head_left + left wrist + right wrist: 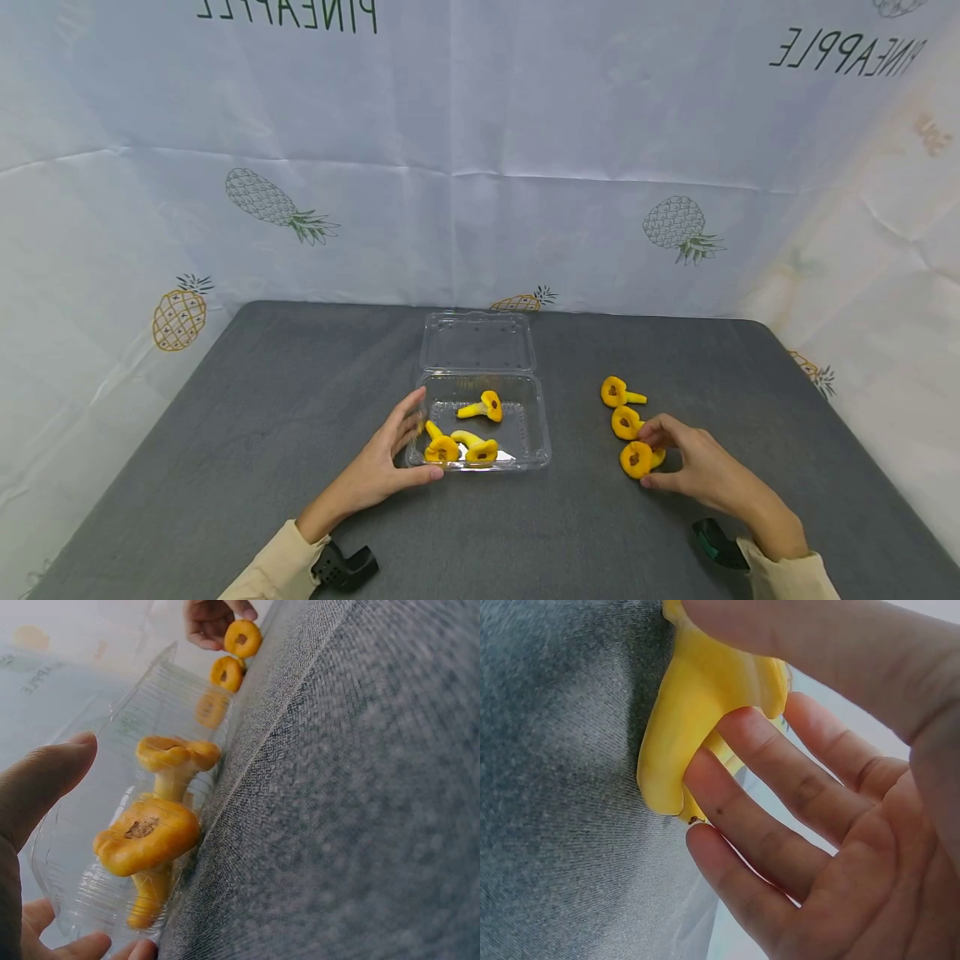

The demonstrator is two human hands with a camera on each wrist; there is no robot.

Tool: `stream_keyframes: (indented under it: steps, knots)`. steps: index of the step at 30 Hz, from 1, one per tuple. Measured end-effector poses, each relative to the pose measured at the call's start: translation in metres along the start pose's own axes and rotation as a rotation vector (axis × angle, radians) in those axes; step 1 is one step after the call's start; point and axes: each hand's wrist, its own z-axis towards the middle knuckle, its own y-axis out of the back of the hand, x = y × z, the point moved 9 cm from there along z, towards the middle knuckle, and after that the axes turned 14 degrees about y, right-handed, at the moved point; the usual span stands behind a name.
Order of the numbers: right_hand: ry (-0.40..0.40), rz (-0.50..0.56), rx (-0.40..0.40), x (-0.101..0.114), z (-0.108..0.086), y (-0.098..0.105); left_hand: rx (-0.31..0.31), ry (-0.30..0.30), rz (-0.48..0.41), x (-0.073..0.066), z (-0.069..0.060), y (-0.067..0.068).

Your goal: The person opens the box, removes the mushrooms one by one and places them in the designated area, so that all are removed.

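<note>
A clear plastic clamshell box (542, 417) stands on the table with its lid (478, 343) folded back. Inside lie three yellow chanterelle-like mushrooms: one towards the back (491, 406), two along the front wall (442, 450). My left hand (378, 462) holds the box's front left corner, thumb at the front and fingers along the left side. To the right, my right hand (701, 468) pinches the nearest mushroom (636, 459) of a row of three; in the right wrist view its pale yellow stem (667, 742) slants over the cloth. The middle mushroom (624, 422) sits just beyond the fingertips.
Farthest back in the row lies another mushroom (613, 392). Dark grey cloth covers the table (300, 375). A white curtain (480, 233) printed with pineapples hangs behind it. Dark devices (345, 568) are strapped at both wrists.
</note>
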Motion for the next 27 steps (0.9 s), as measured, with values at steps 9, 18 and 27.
stream_keyframes:
  steps: [9,18,27]
  knots:
    - [-0.019,-0.009,-0.008,-0.0023,0.0000,0.0000,-0.004,0.005,0.007,0.0012,0.0004,0.0001]
    - [0.001,-0.027,-0.021,-0.0013,0.0006,0.0009,-0.005,0.002,0.010,0.0019,0.0003,0.0005]
    - [0.003,-0.033,-0.026,-0.0008,0.0007,0.0022,-0.002,-0.006,0.008,0.0004,-0.0002,0.0004]
